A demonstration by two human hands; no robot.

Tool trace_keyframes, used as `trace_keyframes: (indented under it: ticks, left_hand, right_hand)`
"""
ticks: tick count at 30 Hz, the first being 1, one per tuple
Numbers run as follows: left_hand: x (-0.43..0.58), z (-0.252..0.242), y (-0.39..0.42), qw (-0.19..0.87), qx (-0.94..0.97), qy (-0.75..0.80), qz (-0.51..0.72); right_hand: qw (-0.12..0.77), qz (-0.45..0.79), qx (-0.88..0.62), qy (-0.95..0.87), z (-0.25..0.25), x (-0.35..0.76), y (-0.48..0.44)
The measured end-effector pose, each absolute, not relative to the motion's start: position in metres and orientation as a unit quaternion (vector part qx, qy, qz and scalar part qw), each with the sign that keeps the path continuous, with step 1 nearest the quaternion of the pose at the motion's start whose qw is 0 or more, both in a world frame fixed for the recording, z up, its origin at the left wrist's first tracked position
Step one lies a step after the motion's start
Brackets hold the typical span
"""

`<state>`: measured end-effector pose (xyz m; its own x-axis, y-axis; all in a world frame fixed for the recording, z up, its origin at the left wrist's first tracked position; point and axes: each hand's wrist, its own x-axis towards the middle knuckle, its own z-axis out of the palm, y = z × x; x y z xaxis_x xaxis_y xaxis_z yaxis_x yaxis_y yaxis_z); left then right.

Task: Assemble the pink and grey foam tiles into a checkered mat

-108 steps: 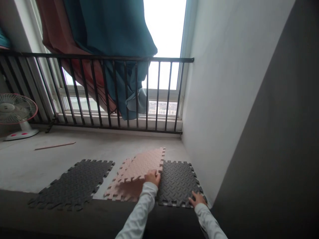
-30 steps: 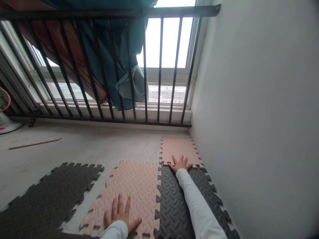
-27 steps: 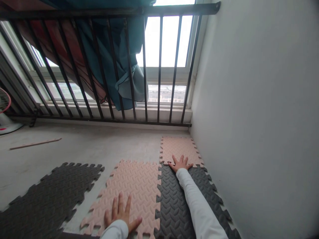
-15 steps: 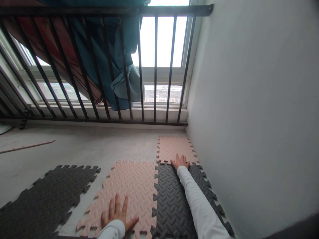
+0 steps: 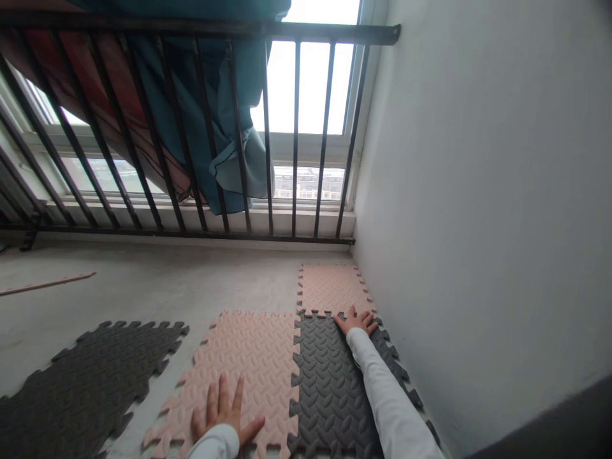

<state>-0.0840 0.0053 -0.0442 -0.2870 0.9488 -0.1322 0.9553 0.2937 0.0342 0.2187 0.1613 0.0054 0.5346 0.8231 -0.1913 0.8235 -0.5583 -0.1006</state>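
My left hand (image 5: 224,411) lies flat with spread fingers on a pink foam floor tile (image 5: 248,357). Farther forward, my right hand (image 5: 356,320) presses with fingers apart on the seam between a dark grey foam tile (image 5: 320,382) and a smaller-looking pink foam tile (image 5: 332,287) in the corner. The dark tile's left edge is interlocked with the near pink tile. My right forearm hides part of the dark tile. Neither hand grasps anything.
A separate dark grey foam tile (image 5: 90,382) lies at the left. A thin pink edge strip (image 5: 48,284) rests on the concrete floor (image 5: 215,274). A white wall (image 5: 478,223) rises at the right. Black railing (image 5: 191,236) runs along the window, with blue cloth (image 5: 234,146) behind it.
My right hand has shifted slightly right along the seam, toward the wall. My left hand stays on the pink tile. The view has moved a little.
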Motion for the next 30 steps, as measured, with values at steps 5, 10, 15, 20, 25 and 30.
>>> trace_keyframes:
  ticks: [5, 10, 15, 20, 25, 30]
  left_hand:
    - [-0.082, -0.042, 0.005, 0.069, 0.596, 0.800, -0.016]
    - [-0.081, -0.037, 0.005, 0.073, 0.592, 0.802, -0.025]
    - [-0.080, -0.037, 0.005, 0.066, 0.590, 0.804, -0.022]
    - [-0.080, -0.039, 0.006, 0.075, 0.592, 0.802, -0.016]
    - [-0.081, -0.039, 0.006, 0.070, 0.597, 0.799, -0.021]
    - [-0.082, -0.042, 0.007, 0.080, 0.596, 0.799, -0.010]
  right_hand:
    - [-0.015, -0.129, 0.766, 0.629, -0.003, 0.191, 0.149]
    - [-0.019, -0.106, 0.744, 0.659, -0.005, 0.171, 0.142]
    - [0.033, -0.155, 0.740, 0.653, 0.011, 0.163, 0.151]
    - [-0.002, -0.161, 0.673, 0.722, -0.001, 0.136, 0.152]
    - [-0.005, -0.129, 0.683, 0.718, -0.004, 0.121, 0.148]
    - [0.031, -0.144, 0.665, 0.732, 0.005, 0.127, 0.150]
